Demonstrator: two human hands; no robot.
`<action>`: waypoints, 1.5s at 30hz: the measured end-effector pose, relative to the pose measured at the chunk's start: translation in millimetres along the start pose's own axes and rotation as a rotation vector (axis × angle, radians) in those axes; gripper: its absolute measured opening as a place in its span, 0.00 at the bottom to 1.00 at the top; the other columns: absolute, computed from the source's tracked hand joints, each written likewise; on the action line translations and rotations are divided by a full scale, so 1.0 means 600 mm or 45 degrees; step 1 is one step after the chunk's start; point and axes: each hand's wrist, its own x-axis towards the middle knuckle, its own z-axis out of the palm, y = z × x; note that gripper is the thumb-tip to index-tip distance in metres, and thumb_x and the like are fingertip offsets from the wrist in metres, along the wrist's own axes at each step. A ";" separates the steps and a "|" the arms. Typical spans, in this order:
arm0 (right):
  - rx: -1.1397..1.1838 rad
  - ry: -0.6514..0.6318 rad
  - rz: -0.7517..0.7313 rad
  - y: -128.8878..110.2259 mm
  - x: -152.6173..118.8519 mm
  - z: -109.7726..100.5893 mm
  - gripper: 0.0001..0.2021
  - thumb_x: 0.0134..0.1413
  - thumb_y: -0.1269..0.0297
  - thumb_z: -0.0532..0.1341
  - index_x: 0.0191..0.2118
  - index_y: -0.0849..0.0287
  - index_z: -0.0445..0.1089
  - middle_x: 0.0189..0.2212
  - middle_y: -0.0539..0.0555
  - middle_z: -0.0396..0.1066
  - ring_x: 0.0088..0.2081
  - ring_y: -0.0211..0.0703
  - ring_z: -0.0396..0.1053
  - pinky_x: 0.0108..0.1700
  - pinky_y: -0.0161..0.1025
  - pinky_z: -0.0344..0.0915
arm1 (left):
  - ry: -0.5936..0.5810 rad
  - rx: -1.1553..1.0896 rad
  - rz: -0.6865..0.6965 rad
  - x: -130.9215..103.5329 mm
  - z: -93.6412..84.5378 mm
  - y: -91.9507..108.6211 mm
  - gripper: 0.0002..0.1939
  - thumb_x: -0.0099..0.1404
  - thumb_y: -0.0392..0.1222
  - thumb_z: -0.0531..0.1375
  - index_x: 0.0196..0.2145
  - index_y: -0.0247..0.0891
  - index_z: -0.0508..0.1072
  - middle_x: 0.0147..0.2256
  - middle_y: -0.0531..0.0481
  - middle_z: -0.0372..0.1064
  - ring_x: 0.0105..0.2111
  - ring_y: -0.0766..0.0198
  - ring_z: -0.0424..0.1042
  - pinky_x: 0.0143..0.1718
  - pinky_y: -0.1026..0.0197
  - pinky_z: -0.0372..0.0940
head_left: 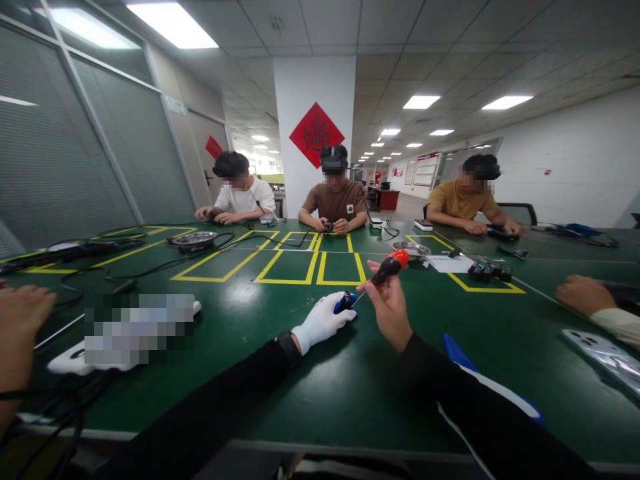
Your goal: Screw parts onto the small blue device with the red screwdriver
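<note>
My left hand [325, 320], in a white glove with a dark band at the wrist, has its fingers wrapped round a small blue and black part [346, 303]. My bare right hand [389, 308] grips a screwdriver [390, 267] by its red and black handle. The screwdriver is tilted, and its shaft points down and left to the blue and black part. Whether its tip touches the part is too small to tell.
Yellow tape outlines mark the green table [240, 400]. A blue and white object [490, 380] lies by my right forearm, black clips [490, 270] beyond it. Metal dishes [411, 250], cables and a white device [125, 333] are around. Other people sit opposite and at both sides.
</note>
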 end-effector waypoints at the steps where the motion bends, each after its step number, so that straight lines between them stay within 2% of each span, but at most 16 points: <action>1: 0.012 0.014 -0.002 -0.001 0.001 0.001 0.16 0.55 0.63 0.59 0.49 0.53 0.59 0.53 0.57 0.63 0.35 0.39 0.70 0.46 0.45 0.67 | -0.007 -0.003 -0.002 0.000 0.000 0.000 0.16 0.58 0.47 0.57 0.41 0.36 0.70 0.26 0.54 0.67 0.22 0.67 0.64 0.25 0.65 0.59; 3: 0.068 0.014 0.014 -0.001 0.004 0.001 0.15 0.55 0.63 0.60 0.47 0.53 0.58 0.51 0.56 0.65 0.31 0.37 0.70 0.43 0.44 0.68 | 0.003 0.000 -0.003 0.000 0.000 -0.001 0.16 0.58 0.47 0.57 0.41 0.36 0.69 0.26 0.54 0.67 0.22 0.67 0.64 0.26 0.65 0.59; 6: 0.158 0.020 0.057 0.004 0.009 0.000 0.12 0.55 0.63 0.59 0.43 0.53 0.56 0.38 0.50 0.69 0.26 0.35 0.67 0.37 0.41 0.69 | 0.026 0.013 0.002 0.001 0.000 -0.002 0.16 0.57 0.47 0.58 0.41 0.37 0.70 0.27 0.54 0.68 0.23 0.67 0.65 0.27 0.65 0.60; 9: 0.243 0.057 0.087 0.012 0.013 -0.004 0.14 0.56 0.64 0.58 0.46 0.52 0.55 0.30 0.45 0.63 0.23 0.34 0.65 0.34 0.39 0.69 | 0.034 0.012 0.001 0.001 0.001 -0.003 0.16 0.57 0.47 0.58 0.42 0.38 0.69 0.29 0.53 0.69 0.24 0.66 0.65 0.27 0.65 0.60; 14: 0.199 0.006 0.060 0.013 0.006 -0.006 0.15 0.59 0.65 0.52 0.52 0.51 0.55 0.39 0.50 0.64 0.29 0.35 0.68 0.42 0.43 0.68 | 0.000 -0.020 -0.013 0.000 0.001 -0.007 0.16 0.58 0.48 0.57 0.41 0.37 0.69 0.27 0.54 0.67 0.22 0.67 0.65 0.25 0.65 0.60; 18: 0.087 -0.005 -0.002 0.001 0.002 -0.001 0.15 0.57 0.64 0.56 0.50 0.53 0.57 0.51 0.56 0.62 0.31 0.36 0.70 0.45 0.44 0.67 | -0.008 -0.012 -0.003 0.001 0.002 -0.010 0.15 0.58 0.48 0.57 0.39 0.37 0.68 0.24 0.55 0.65 0.21 0.67 0.65 0.24 0.65 0.59; 20: 0.104 0.008 0.009 -0.004 0.002 0.002 0.17 0.55 0.65 0.59 0.49 0.52 0.56 0.54 0.57 0.62 0.30 0.35 0.70 0.43 0.44 0.68 | -0.012 -0.014 0.004 0.001 0.001 -0.010 0.15 0.58 0.48 0.57 0.40 0.37 0.68 0.25 0.55 0.66 0.21 0.67 0.65 0.24 0.65 0.59; 22: 0.124 0.001 0.036 -0.006 0.004 0.004 0.18 0.53 0.65 0.61 0.48 0.52 0.56 0.51 0.56 0.66 0.27 0.35 0.70 0.41 0.43 0.69 | -0.017 -0.017 0.011 0.002 0.000 -0.010 0.16 0.59 0.48 0.57 0.41 0.37 0.68 0.26 0.54 0.67 0.22 0.67 0.65 0.24 0.65 0.59; 25: 0.089 -0.034 0.057 -0.002 0.005 0.004 0.11 0.53 0.66 0.62 0.39 0.55 0.58 0.36 0.50 0.71 0.24 0.34 0.68 0.39 0.41 0.68 | -0.021 -0.013 0.016 0.002 0.000 -0.009 0.15 0.59 0.48 0.57 0.41 0.37 0.68 0.28 0.54 0.67 0.22 0.67 0.65 0.24 0.65 0.60; 28: 0.120 -0.019 0.057 0.006 0.004 0.004 0.09 0.54 0.65 0.61 0.37 0.55 0.57 0.28 0.45 0.66 0.22 0.33 0.65 0.34 0.38 0.66 | -0.021 -0.008 0.004 0.001 0.001 -0.009 0.16 0.59 0.48 0.57 0.42 0.37 0.68 0.28 0.53 0.68 0.22 0.67 0.65 0.25 0.65 0.60; 32: 0.255 -0.038 0.045 0.014 -0.003 0.002 0.12 0.59 0.65 0.54 0.48 0.51 0.55 0.32 0.45 0.62 0.26 0.34 0.66 0.36 0.39 0.66 | 0.003 0.018 0.005 0.001 0.002 -0.008 0.16 0.58 0.47 0.57 0.42 0.37 0.69 0.29 0.53 0.68 0.23 0.67 0.65 0.26 0.65 0.60; 35: 0.268 -0.046 0.048 0.015 -0.007 -0.002 0.13 0.60 0.65 0.50 0.51 0.52 0.57 0.39 0.49 0.63 0.29 0.35 0.67 0.40 0.42 0.66 | -0.012 0.022 -0.001 0.001 -0.001 -0.006 0.16 0.58 0.48 0.57 0.42 0.37 0.69 0.29 0.53 0.68 0.23 0.67 0.65 0.26 0.65 0.61; 40: 0.090 -0.040 0.033 0.005 -0.003 -0.004 0.11 0.60 0.63 0.53 0.48 0.55 0.60 0.45 0.54 0.66 0.33 0.38 0.68 0.44 0.43 0.65 | 0.025 0.081 0.052 0.000 -0.004 -0.005 0.15 0.58 0.47 0.58 0.40 0.37 0.69 0.29 0.53 0.68 0.26 0.66 0.66 0.29 0.65 0.61; 45: 0.178 -0.038 0.019 0.000 0.005 0.001 0.06 0.58 0.64 0.57 0.39 0.55 0.58 0.41 0.52 0.67 0.26 0.33 0.66 0.36 0.39 0.66 | 0.001 0.043 0.022 0.001 -0.001 -0.007 0.15 0.59 0.48 0.57 0.41 0.37 0.69 0.28 0.53 0.68 0.23 0.67 0.65 0.25 0.65 0.60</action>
